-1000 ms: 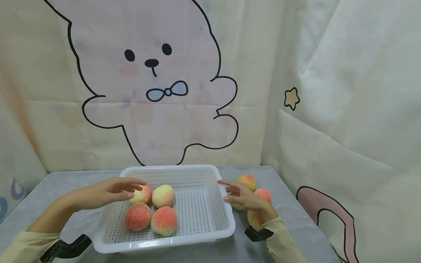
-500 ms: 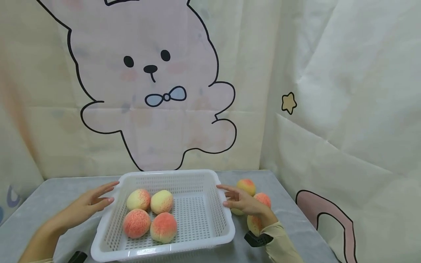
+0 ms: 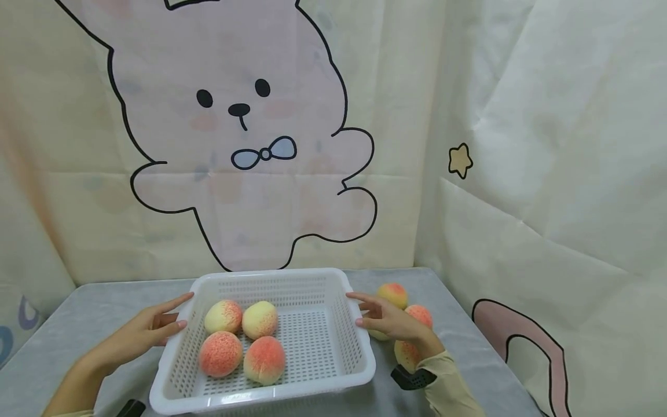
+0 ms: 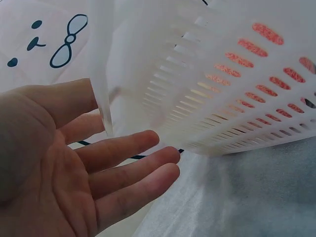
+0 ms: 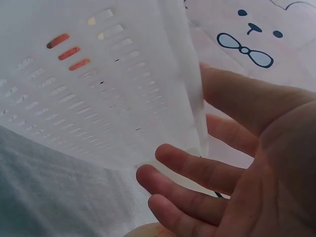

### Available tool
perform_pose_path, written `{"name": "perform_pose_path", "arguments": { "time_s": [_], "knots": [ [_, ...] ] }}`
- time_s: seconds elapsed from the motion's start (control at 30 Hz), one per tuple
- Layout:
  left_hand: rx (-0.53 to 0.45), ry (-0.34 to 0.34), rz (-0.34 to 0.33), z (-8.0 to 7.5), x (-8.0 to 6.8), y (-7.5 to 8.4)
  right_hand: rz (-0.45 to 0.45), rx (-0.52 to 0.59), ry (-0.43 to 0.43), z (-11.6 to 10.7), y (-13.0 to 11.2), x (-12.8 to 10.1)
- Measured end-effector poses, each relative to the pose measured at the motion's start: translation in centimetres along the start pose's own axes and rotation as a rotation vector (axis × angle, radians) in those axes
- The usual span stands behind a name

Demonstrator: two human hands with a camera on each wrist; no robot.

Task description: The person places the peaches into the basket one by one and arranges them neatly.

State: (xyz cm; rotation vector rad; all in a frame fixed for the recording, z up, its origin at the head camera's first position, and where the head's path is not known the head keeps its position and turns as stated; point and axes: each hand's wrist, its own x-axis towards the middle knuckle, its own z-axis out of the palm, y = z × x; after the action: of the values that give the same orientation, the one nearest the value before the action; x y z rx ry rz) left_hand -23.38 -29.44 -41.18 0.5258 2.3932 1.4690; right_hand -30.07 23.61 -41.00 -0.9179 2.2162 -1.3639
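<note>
A white perforated basket stands mid-table and holds several pink-yellow peaches. My left hand lies flat against its left outer wall, fingers straight. In the left wrist view that hand shows an open palm beside the slotted basket wall, thumb up by the rim. My right hand mirrors it at the right wall, fingers extended. The right wrist view shows the right hand spread next to the basket wall. Neither hand holds anything.
Several more peaches lie on the grey table just right of the basket, partly behind my right hand; one peach peeks under my fingers. A cartoon-printed cloth backdrop closes off the back and right.
My left hand pulled back from over the peaches in the basket to its left outer wall. The right hand stayed at the right wall.
</note>
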Motion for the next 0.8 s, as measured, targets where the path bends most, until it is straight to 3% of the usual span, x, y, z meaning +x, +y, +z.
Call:
{"name": "perform_pose_path", "arguments": {
  "time_s": [0.2, 0.33, 0.6, 0.8],
  "knots": [
    [0.022, -0.055, -0.021, -0.3, 0.0, 0.0, -0.009, -0.010, 0.062, -1.4, -0.8, -1.2],
    [0.025, -0.056, -0.025, -0.4, 0.0, -0.2, -0.001, -0.046, 0.128, -2.8, -0.8, -2.8],
    [-0.010, -0.070, -0.043, -0.2, 0.2, -0.8, 0.015, -0.108, 0.341, -5.3, 0.3, -6.6],
    [-0.011, -0.057, -0.048, -0.2, 0.2, -1.0, 0.026, -0.261, 0.464, -6.0, 1.4, -8.6]
  ]
}}
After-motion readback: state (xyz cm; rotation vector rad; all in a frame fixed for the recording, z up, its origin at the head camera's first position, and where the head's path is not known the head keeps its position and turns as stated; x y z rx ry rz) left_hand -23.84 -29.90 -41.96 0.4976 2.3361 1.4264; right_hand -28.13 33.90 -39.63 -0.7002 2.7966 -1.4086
